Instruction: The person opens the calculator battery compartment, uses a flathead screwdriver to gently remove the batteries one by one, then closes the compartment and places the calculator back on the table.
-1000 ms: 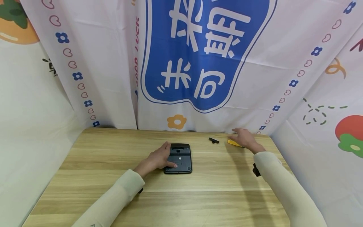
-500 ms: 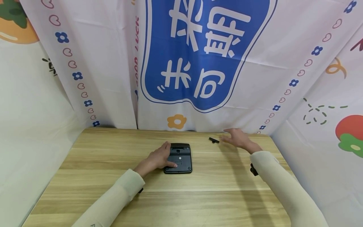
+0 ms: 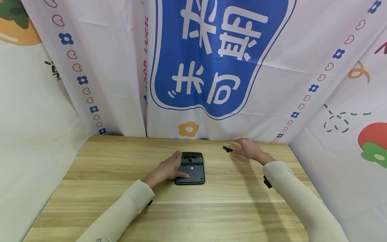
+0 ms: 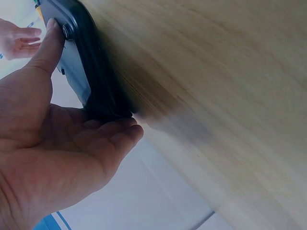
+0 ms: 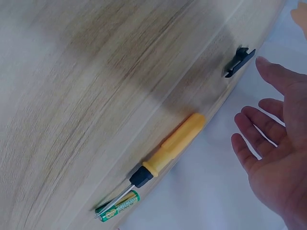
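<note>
A black calculator [image 3: 195, 173] lies face down on the wooden table, its battery bay uncovered near the far end. My left hand [image 3: 167, 167] holds it by the left side, thumb on the back and fingers along the edge. Farther right, my right hand [image 3: 249, 149] hovers with fingers loosely spread beside a small black battery cover [image 3: 227, 148]. In the right wrist view, the thumb tip is close to that cover [image 5: 241, 62], and nothing is in the palm. Below it lies a yellow-handled screwdriver [image 5: 177, 141], mostly hidden by the right hand in the head view.
A green battery [image 5: 120, 206] lies under the screwdriver's shaft in the right wrist view. The wooden table [image 3: 193, 215] ends at a printed cloth [image 3: 217, 127] behind, with white cloth at both sides.
My right hand has moved left, from over the screwdriver to the battery cover. My left hand and the calculator have stayed in place.
</note>
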A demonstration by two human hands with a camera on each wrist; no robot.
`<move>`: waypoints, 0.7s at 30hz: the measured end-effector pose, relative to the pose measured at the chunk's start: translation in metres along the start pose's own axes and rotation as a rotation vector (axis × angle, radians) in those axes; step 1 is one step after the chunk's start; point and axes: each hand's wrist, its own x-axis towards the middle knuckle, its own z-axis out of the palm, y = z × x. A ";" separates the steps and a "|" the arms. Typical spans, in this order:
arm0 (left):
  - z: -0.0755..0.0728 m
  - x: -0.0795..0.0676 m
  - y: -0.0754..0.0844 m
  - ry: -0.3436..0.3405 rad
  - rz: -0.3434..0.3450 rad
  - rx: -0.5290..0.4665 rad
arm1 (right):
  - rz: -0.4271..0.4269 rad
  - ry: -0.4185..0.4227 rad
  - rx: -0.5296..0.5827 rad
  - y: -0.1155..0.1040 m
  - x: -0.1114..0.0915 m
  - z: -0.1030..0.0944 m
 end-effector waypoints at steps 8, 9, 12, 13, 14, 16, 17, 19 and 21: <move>0.000 0.000 0.000 -0.005 0.003 -0.004 | -0.007 -0.020 0.007 -0.008 0.003 0.001; 0.000 0.000 0.000 -0.007 0.002 -0.002 | -0.005 -0.026 0.009 -0.009 0.003 0.001; 0.000 0.000 0.000 -0.010 0.000 0.000 | -0.004 -0.038 0.011 -0.012 0.003 0.002; 0.000 0.000 0.000 -0.011 -0.001 -0.001 | -0.003 -0.043 0.011 -0.013 0.004 0.003; 0.000 -0.001 0.000 -0.010 -0.001 -0.001 | 0.000 -0.048 0.015 -0.015 0.004 0.003; 0.000 -0.001 0.000 -0.011 -0.001 -0.003 | -0.001 -0.055 0.011 -0.018 0.004 0.004; 0.000 -0.001 0.001 -0.013 -0.002 -0.004 | -0.003 -0.055 0.006 -0.018 0.005 0.005; 0.000 -0.001 0.000 -0.013 -0.001 -0.002 | -0.014 -0.056 -0.002 -0.020 0.006 0.006; 0.000 -0.001 0.000 -0.014 0.000 0.001 | -0.027 -0.057 -0.011 -0.021 0.007 0.008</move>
